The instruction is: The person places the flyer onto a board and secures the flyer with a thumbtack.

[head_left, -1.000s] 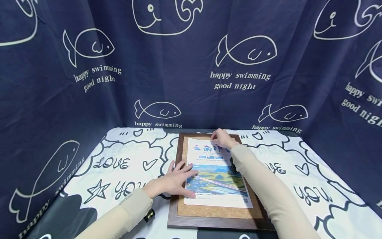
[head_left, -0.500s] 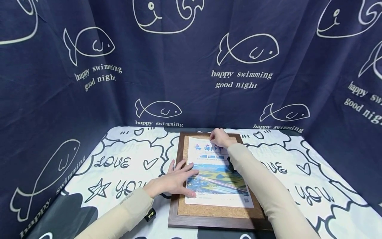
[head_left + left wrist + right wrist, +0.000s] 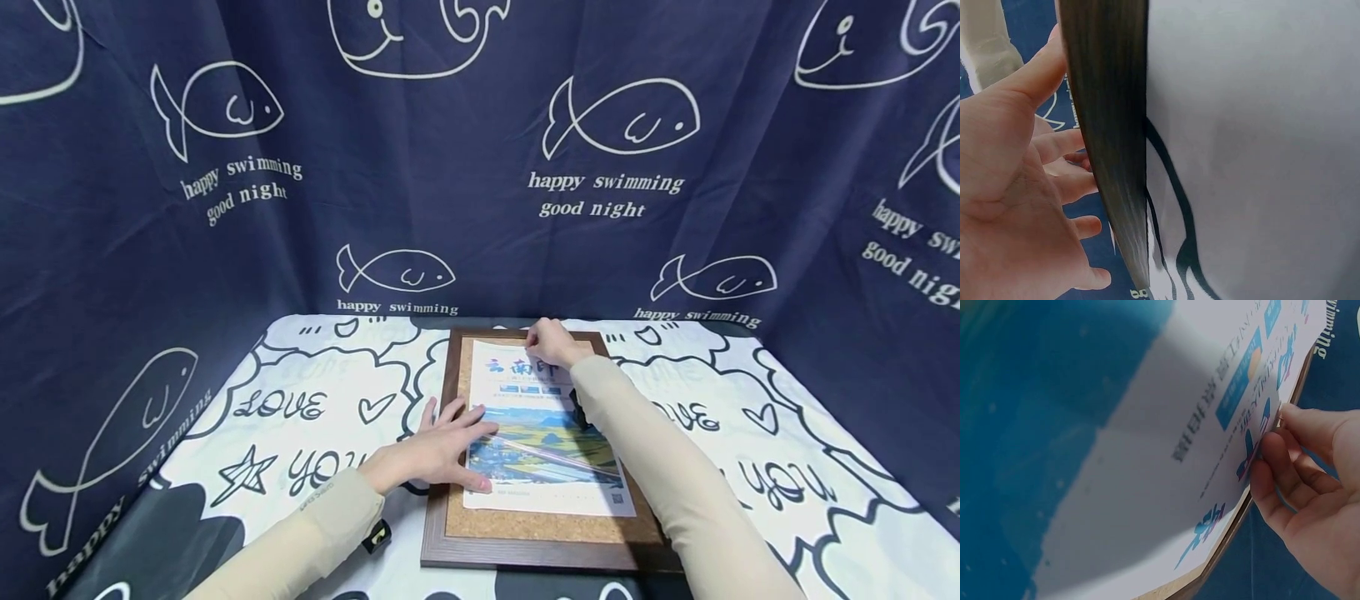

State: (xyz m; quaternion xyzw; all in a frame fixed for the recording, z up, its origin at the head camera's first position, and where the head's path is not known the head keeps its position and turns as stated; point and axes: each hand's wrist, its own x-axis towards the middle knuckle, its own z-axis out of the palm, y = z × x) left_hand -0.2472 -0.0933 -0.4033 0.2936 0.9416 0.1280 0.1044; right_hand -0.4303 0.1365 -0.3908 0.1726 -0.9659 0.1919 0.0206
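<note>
A printed poster (image 3: 555,450), with blue lettering over a landscape picture, lies on a cork board (image 3: 540,527) in a dark wooden frame (image 3: 555,557). My left hand (image 3: 438,450) rests spread across the board's left side, its fingertips on the poster's left edge. In the left wrist view the frame's side (image 3: 1110,125) hides part of that hand. At the poster's top middle, my right hand (image 3: 551,343) has thumb and fingers curled together in a pinch. In the right wrist view a tiny thing (image 3: 1280,420) shows between these fingertips; I cannot tell its kind.
Beneath the framed board is a white cloth (image 3: 315,417) with black doodles and words. Dark blue curtains (image 3: 480,183) with fish drawings hang behind and at both sides. The right forearm (image 3: 667,467) covers the board's right edge.
The right hand has shifted slightly left along the top of the poster, and the view has tilted a little. The left hand keeps its place.
</note>
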